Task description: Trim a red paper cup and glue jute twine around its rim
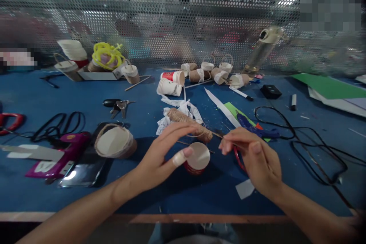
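Observation:
My left hand, a wrap around its thumb, is spread with fingers stretched over the near side of a roll of brown twine. Just below its fingers a small red paper cup stands upright, its pale inside facing up. To the right of the cup, my right hand has its fingers closed in a pinch on a thin strand of twine by the roll. Red-handled scissors lie partly hidden behind that hand. White lace ribbon lies around the roll.
A twine-wrapped cup, a phone and a purple glue gun lie left. A blue glue gun with a looped black cord is right. Small finished baskets line the back near a bottle.

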Motion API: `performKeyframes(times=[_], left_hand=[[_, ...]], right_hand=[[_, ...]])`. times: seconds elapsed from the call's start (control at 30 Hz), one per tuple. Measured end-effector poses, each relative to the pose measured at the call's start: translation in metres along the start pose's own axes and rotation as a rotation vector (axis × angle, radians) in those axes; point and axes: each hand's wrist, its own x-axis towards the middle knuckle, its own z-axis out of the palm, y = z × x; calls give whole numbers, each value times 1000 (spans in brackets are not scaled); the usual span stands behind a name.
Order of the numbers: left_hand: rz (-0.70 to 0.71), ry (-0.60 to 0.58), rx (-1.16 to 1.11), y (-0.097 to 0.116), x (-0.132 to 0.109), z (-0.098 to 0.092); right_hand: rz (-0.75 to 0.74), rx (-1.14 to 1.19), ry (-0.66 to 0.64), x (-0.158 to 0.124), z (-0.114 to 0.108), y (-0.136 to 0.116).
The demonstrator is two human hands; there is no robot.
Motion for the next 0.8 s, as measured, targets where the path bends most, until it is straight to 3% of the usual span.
performKeyframes(times=[0.1, 0.23, 0.4, 0.47, 0.6, 0.7, 0.8], left_hand=[[-102, 5, -3, -6, 2, -2], [-65, -109, 25, -11, 3, -2], [-25, -356, 86, -13, -3, 2], [-47, -393, 107, -14, -4, 3], [-99, -367, 90, -15, -2, 2], [-105, -312, 47, -15, -1, 0], [-64, -273, -38, -15, -2, -1]], right_hand=[[119, 132, 29, 1, 2, 1], [136, 79, -17, -1, 4, 2], [82, -20, -208, -2, 2, -5], [30, -163, -297, 3, -6, -12], [-12, -663, -291, 12, -53, -23], [111, -1005, -218, 11, -106, -15], [273, -1225, -432, 4, -150, 5]])
